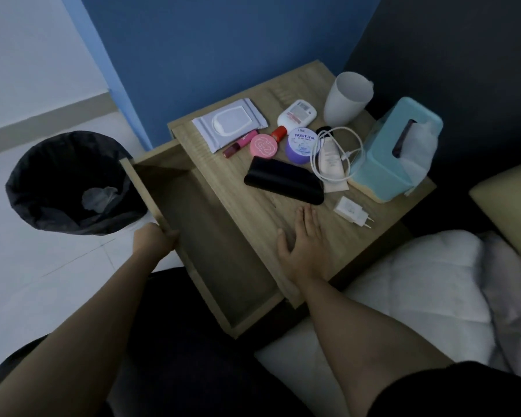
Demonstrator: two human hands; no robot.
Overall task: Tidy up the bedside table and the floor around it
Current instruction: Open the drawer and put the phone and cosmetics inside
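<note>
Bedside table [253, 215]: top carries cosmetics [263, 146], a black case [283, 183] and a charger plug [352, 212]. Its drawer [217, 242] stands pulled out, nothing visible inside. Left hand [154, 240] grips the drawer front, fingers curled over its edge. Right hand [306, 242] lies flat on the table, fingers straight, just short of the case. Judgement: stowing step; the next move calls for lifting the case into the drawer.
</note>
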